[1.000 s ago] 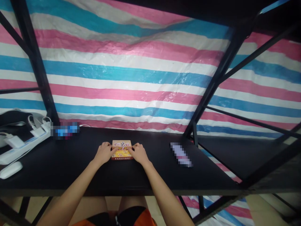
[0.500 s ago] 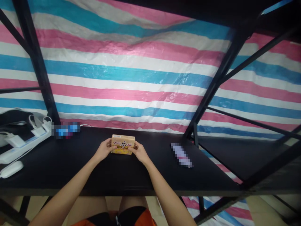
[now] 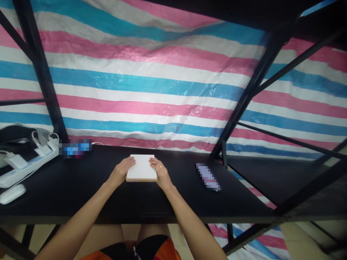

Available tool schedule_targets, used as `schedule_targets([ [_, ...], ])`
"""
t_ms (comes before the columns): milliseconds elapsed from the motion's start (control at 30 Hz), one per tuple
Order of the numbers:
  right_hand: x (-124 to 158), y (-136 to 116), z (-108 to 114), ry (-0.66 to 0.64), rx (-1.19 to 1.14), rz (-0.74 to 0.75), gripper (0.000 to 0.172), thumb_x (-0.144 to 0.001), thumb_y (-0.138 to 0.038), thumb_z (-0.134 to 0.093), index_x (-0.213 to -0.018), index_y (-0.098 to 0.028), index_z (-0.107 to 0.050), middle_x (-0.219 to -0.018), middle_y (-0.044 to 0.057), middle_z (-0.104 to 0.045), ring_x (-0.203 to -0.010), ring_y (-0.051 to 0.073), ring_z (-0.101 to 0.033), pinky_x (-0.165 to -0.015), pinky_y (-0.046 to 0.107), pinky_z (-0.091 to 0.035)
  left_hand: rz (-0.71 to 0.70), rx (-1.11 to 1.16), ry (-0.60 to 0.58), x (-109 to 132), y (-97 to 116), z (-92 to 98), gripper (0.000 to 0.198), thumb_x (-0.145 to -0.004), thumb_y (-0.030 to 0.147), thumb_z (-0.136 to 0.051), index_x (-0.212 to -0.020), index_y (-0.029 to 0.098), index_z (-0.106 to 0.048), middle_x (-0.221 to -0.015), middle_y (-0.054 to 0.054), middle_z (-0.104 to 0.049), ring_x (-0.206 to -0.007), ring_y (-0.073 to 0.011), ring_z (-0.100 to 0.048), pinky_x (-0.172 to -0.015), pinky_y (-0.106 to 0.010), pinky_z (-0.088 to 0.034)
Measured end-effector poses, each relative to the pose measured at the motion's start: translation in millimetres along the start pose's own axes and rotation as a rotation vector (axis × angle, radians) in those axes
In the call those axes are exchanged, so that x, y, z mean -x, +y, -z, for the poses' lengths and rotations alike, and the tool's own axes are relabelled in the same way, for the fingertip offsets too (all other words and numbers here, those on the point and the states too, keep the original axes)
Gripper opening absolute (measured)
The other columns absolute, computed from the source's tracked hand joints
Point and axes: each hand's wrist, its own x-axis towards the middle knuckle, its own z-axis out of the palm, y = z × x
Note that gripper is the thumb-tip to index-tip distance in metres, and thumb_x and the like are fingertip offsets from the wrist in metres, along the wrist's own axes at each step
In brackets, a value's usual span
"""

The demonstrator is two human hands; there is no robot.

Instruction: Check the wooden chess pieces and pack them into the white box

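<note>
A small flat cardboard box point(image 3: 142, 169) is held between my two hands over the black desk, a plain white face turned up and a thin brown edge toward me. My left hand point(image 3: 121, 171) grips its left side, fingers lying over the top edge. On the right side, my right hand point(image 3: 161, 172) holds it the same way and wears a ring. Whether the box touches the desk I cannot tell. Its printed face is out of sight.
At the left lie a white power strip point(image 3: 29, 164) with plugs and cables and a white rounded device point(image 3: 12, 194). A blurred-out blue item point(image 3: 78, 148) sits at the back left. To the right is a blurred-out phone-like object point(image 3: 208, 177). Black metal posts point(image 3: 245, 90) frame the desk.
The box has been turned over: its yellow-brown printed face showed before, and a plain white face shows now. My fingers have shifted onto its top at both sides.
</note>
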Motion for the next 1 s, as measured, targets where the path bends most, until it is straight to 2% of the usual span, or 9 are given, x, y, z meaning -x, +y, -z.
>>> schedule_targets([
  [133, 0, -2, 2, 0.006, 0.049, 0.078, 0.017, -0.088, -0.017, -0.048, -0.098, -0.022, -0.060, -0.113, 0.010, -0.063, -0.119, 0.024, -0.051, -0.104, 0.054, -0.037, -0.095, -0.019, 0.037, 3, -2, 0.9, 0.029, -0.091, 0.025, -0.043, -0.109, 0.018, -0.064, -0.114, -0.013, -0.066, -0.120, -0.0256, -0.052, -0.105, -0.048, -0.038],
  [200, 0, -3, 2, 0.008, 0.061, 0.065, 0.018, -0.087, -0.018, -0.049, -0.101, -0.022, -0.060, -0.114, 0.010, -0.063, -0.118, 0.023, -0.051, -0.103, 0.052, -0.038, -0.064, 0.018, 0.055, 4, 0, 1.8, 0.028, -0.090, 0.025, -0.045, -0.110, 0.018, -0.064, -0.116, -0.012, -0.064, -0.119, -0.0257, -0.052, -0.104, -0.046, -0.039],
  [333, 0, -4, 1, 0.004, 0.042, -0.120, 0.026, -0.087, -0.023, -0.049, -0.111, -0.022, -0.057, -0.115, 0.009, -0.062, -0.111, 0.022, -0.056, -0.098, 0.042, -0.043, 0.256, 0.133, 0.067, 1, 6, 1.6, 0.032, -0.082, 0.031, -0.056, -0.111, 0.019, -0.062, -0.118, -0.009, -0.065, -0.110, -0.0254, -0.059, -0.100, -0.041, -0.043],
  [500, -3, -1, -5, 0.045, -0.104, -0.483, 0.041, -0.081, -0.036, -0.059, -0.118, -0.019, -0.051, -0.103, 0.007, -0.067, -0.089, 0.019, -0.062, -0.084, 0.033, -0.049, 0.637, 0.499, 0.089, -8, 12, -6.1, 0.050, -0.069, 0.045, -0.068, -0.108, 0.015, -0.061, -0.109, -0.009, -0.070, -0.105, -0.0282, -0.062, -0.092, -0.038, -0.049],
  [600, -3, 4, -9, 0.017, -0.221, -0.665, 0.039, -0.078, -0.041, -0.061, -0.110, -0.018, -0.057, -0.090, 0.004, -0.068, -0.078, 0.017, -0.062, -0.073, 0.028, -0.051, 0.701, 0.555, 0.060, -10, 12, -9.9, 0.050, -0.070, 0.050, -0.066, -0.104, 0.012, -0.063, -0.098, -0.011, -0.073, -0.097, -0.0282, -0.066, -0.081, -0.035, -0.054],
  [700, -1, 8, -10, -0.020, -0.271, -0.758, 0.038, -0.077, -0.046, -0.061, -0.101, -0.018, -0.062, -0.076, 0.002, -0.066, -0.059, 0.014, -0.060, -0.052, 0.023, -0.049, 0.777, 0.557, 0.015, -9, 9, -10.3, 0.042, -0.069, 0.049, -0.068, -0.090, 0.012, -0.068, -0.072, -0.006, -0.074, -0.069, -0.0234, -0.070, -0.059, -0.029, -0.054],
  [833, 2, 10, -14, -0.056, -0.323, -0.832, 0.040, -0.078, -0.053, -0.058, -0.095, -0.017, -0.064, -0.063, 0.001, -0.063, -0.035, 0.009, -0.049, -0.031, 0.020, -0.037, 0.886, 0.563, -0.011, -9, 6, -9.8, 0.041, -0.066, 0.049, -0.071, -0.080, 0.011, -0.068, -0.045, 0.003, -0.060, -0.034, -0.0126, -0.052, -0.034, -0.022, -0.040],
  [900, 1, 11, -15, -0.065, -0.366, -0.871, 0.042, -0.077, -0.053, -0.058, -0.096, -0.016, -0.064, -0.061, 0.002, -0.064, -0.034, 0.010, -0.051, -0.028, 0.020, -0.035, 0.928, 0.595, -0.022, -10, 6, -10.0, 0.044, -0.067, 0.050, -0.070, -0.084, 0.010, -0.067, -0.044, 0.003, -0.058, -0.033, -0.0109, -0.049, -0.032, -0.021, -0.037],
  [1000, -1, 12, -15, -0.048, -0.434, -0.929, 0.055, -0.078, -0.051, -0.059, -0.118, -0.015, -0.052, -0.058, 0.001, -0.063, -0.035, 0.012, -0.053, -0.027, 0.020, -0.035, 0.965, 0.662, -0.040, -11, 9, -9.7, 0.055, -0.072, 0.050, -0.066, -0.107, 0.009, -0.061, -0.058, -0.003, -0.066, -0.042, -0.0119, -0.057, -0.038, -0.020, -0.042],
])
